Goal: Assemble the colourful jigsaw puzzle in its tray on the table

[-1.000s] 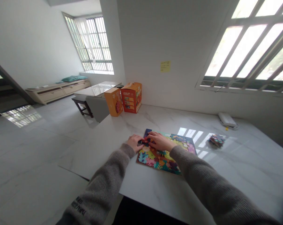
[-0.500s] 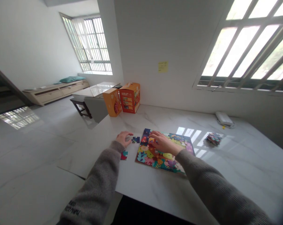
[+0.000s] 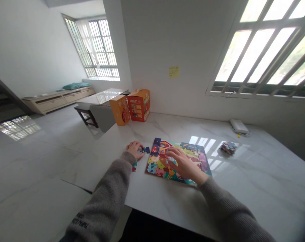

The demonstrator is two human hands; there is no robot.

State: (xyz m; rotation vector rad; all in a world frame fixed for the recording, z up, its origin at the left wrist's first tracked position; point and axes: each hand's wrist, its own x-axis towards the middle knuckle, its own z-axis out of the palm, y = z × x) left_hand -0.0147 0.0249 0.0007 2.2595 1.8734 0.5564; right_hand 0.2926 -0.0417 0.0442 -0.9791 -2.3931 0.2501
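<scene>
My left hand (image 3: pixel 134 150) is at the table left of the jigsaw puzzle, with thumb and fingers closed on the left end of a dark blue puzzle piece (image 3: pixel 146 150). Just below that hand lies a red and teal puzzle piece (image 3: pixel 134 166), partly covered by it. My right hand (image 3: pixel 182 164) rests over the middle of the colourful jigsaw puzzle (image 3: pixel 157 167), fingers apart and holding nothing. It hides part of the picture. A red-roofed house shows at the puzzle's upper left, beside dark blue pieces.
A pile of puzzle pieces (image 3: pixel 227 148) sits on the white marbled table (image 3: pixel 167 201) to the right. Two orange boxes (image 3: pixel 139 106) stand at the back left. A white device with a cable (image 3: pixel 239 126) lies by the wall, under a barred window.
My left hand has moved onto the dark blue piece and closed on its end. My right hand has slid right and down across the puzzle, uncovering the house.
</scene>
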